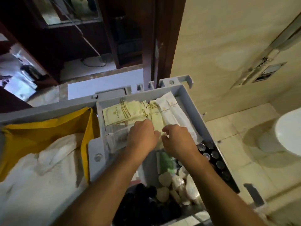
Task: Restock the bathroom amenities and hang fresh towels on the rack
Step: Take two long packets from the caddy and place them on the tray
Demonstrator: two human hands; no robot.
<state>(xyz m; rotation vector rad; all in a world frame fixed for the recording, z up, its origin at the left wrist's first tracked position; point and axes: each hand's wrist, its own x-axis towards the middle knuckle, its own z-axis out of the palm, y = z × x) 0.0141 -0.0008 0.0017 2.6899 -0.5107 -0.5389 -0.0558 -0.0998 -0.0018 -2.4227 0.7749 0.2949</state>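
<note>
Both my hands reach into the grey cart tray, which holds several cream and white amenity packets. My left hand and my right hand both curl their fingers on a pale green packet in the middle of the tray, pinching it from either side. Longer white sachets lie to the right of it. White towels or linen fill the yellow bag on the cart's left.
Nearer me the tray holds round wrapped soaps, dark bottle caps along the right edge and black items. A white toilet stands on the tiled floor at right. A dark wooden door frame rises behind the cart.
</note>
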